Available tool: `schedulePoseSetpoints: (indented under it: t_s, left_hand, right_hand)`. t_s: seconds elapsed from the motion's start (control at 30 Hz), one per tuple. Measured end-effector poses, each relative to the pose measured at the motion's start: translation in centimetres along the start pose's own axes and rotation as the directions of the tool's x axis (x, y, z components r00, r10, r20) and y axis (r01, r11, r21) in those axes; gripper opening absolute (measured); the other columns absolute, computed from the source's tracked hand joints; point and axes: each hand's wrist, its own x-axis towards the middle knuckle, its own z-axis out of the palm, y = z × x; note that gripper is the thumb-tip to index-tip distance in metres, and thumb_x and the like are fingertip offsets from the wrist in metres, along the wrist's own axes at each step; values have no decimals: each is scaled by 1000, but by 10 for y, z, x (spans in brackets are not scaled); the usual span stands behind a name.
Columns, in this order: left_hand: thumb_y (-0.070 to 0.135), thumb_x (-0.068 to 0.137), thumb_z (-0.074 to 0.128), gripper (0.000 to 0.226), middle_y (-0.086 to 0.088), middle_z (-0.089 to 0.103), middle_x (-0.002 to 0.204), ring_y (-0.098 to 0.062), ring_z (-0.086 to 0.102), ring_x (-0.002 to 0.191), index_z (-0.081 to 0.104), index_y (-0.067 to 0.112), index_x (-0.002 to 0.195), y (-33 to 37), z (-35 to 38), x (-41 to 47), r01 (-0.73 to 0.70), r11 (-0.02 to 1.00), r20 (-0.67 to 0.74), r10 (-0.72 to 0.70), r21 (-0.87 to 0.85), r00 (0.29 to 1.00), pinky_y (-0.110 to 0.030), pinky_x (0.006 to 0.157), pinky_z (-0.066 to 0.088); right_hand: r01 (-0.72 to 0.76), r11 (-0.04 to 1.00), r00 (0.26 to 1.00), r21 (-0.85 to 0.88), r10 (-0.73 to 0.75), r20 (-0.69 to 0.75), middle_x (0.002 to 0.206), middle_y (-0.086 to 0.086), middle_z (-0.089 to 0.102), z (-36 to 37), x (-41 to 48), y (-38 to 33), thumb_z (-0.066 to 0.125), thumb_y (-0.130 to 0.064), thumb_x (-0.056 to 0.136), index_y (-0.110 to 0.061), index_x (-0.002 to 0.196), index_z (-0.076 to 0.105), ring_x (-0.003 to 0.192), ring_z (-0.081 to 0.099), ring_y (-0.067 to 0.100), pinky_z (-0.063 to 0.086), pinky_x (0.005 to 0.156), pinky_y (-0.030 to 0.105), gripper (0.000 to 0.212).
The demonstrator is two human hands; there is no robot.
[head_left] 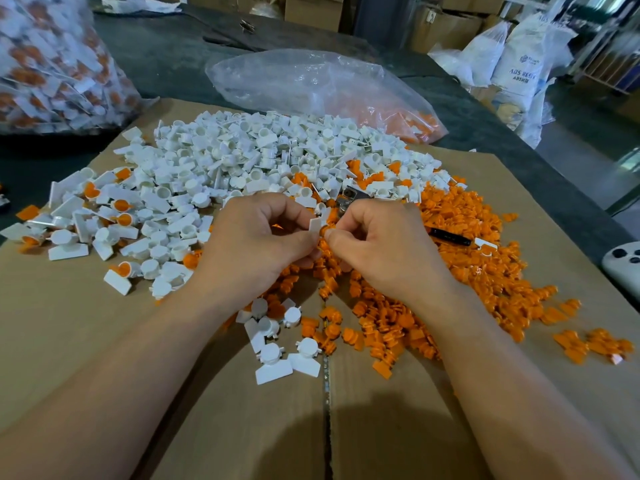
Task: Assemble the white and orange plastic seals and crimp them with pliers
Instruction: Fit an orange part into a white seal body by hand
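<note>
**Two halves meeting above the piles**

From my remote seat, the left hand (256,237) pinches a white flag-shaped plastic seal body (319,224) between thumb and curled fingers, just above the flat brown cardboard sheet (69,323). The right hand (377,244) is also curled, and its fingertips pinch a small orange plastic insert (326,232) against that body. I can't tell whether the insert is seated yet.

I think the main risk is a crooked insert. If it is pushed in off-axis it could jam or pop out into the loose orange plastic inserts heap (467,244) and be lost. The black-handled metal pliers (450,236) lie half buried just right of the hands, so groping for them could loosen the pair.

Containers:
- **Far left:** a bulging clear plastic bag (52,64) holds white-and-orange seals.
- **Beyond the heaped white plastic seal bodies (242,150):** a slack clear plastic bag (311,81) holds a few orange parts at its right end.
- **Far right:** white printed sacks (516,64) stand with their contents hidden.
</note>
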Motion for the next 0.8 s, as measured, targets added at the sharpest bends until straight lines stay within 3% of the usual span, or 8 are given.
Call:
schedulePoseSetpoints:
  t_s: [0.17, 0.3, 0.47, 0.6, 0.8]
  left_hand:
    - [0, 78, 69, 11, -4, 70, 65, -13, 67, 55, 67, 10, 73, 1, 1, -1, -1, 1000, -24, 2, 8, 1000, -18, 56, 55]
    - [2, 78, 70, 13, -1, 70, 65, -12, 67, 56, 67, 13, 73, 1, 0, -2, -30, 998, -27, 31, 52, 999, -19, 57, 55]
    - [3, 78, 70, 11, -3, 69, 63, -11, 66, 54, 68, 12, 73, -1, -2, -2, -28, 998, -34, 30, 62, 999, -24, 59, 57]
    - [4, 78, 70, 12, -3, 69, 63, -10, 66, 54, 68, 14, 73, -1, -2, -2, -44, 996, -38, 47, 75, 998, -21, 57, 56]
    - [6, 77, 71, 10, 2, 69, 65, -8, 66, 54, 68, 15, 73, 0, -2, -3, -55, 995, -55, 60, 88, 997, -18, 56, 55]
  right_hand:
    - [-5, 1000, 999, 19, 4, 37, 59, 1, 62, 1, 0, 0, 58, -20, 85, -12, 63, 57, 49, 52, 12, 43, 51, 30, 24]
    - [-25, 996, 997, 85, 19, 69, 62, 8, 64, 1, 1, 1, 57, -20, 88, -10, 67, 58, 57, 60, 21, 50, 57, 39, 23]
    - [71, 994, 994, -86, -64, 88, 59, 2, 55, 2, -2, 2, 54, -24, 91, -12, 74, 54, 51, 47, 14, 36, 52, 33, 21]
    - [43, 999, 995, -30, -40, 95, 65, 10, 62, 1, 0, 2, 54, -24, 90, -8, 76, 57, 55, 52, 19, 39, 53, 35, 21]
    - [124, 989, 989, -81, -116, 89, 64, 9, 56, 1, -2, 3, 54, -22, 91, -5, 81, 57, 59, 50, 22, 41, 55, 39, 20]
